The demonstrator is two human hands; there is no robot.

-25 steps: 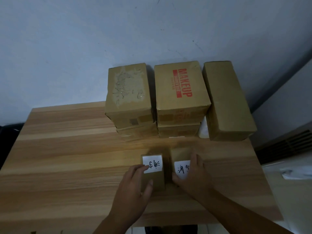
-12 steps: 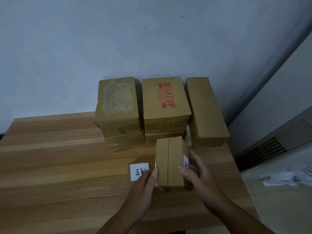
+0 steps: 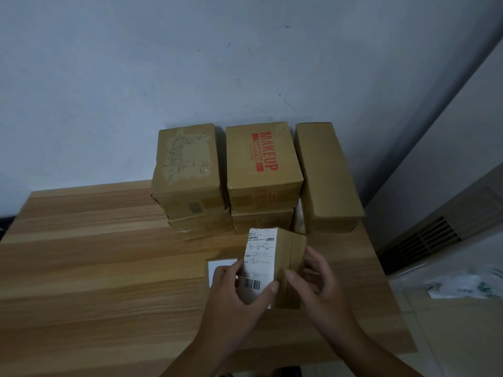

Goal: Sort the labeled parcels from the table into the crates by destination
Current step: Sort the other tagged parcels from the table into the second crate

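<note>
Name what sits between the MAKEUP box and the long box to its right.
A white object, mostly hidden, shows in that gap in the head view.

Both hands grip a small brown parcel [image 3: 287, 254] just in front of the MAKEUP box [image 3: 261, 159]: the left hand [image 3: 234, 297] lies over its printed shipping label [image 3: 258, 254] and the right hand [image 3: 318, 284] curls round its bare side. A second labelled parcel [image 3: 217, 265] lies on the table [image 3: 95, 268], front-left of that box.

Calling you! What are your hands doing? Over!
Gripped by left hand, right hand: small parcel, label showing. Behind left hand, second parcel on table. No crates visible.
</note>
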